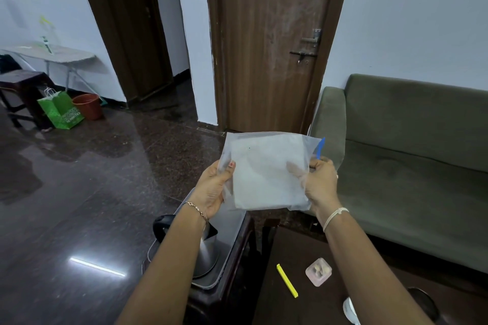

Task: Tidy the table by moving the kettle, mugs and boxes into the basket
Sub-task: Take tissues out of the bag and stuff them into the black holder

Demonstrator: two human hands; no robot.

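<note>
The flat packet (266,171) is held up in the air between both hands, well above the basket (227,253) and the dark worktop (303,293), and the main risk I see is slippage: its outer sleeve is thin, frosted plastic, slack at the edges, so the white contents could slide inside it or the whole thing could slip out if either grip loosens. The left hand (214,192) is clamped on the packet's left edge, thumb on the front face; the right hand (320,185) pinches the right edge, close to a blue tab (320,148) sticking out there. A drop from this height could land on the kettle (203,248), which already stands in the clear, tray-like basket just below, or miss the basket and fall to the glossy floor (79,192). The packet looks square, pale and flat, with a folded white sheet or slim box inside; I cannot tell which. On the worktop a yellow clip (287,280) and a small clear pink box (318,271) lie apart from each other, both clear of the hands.
</note>
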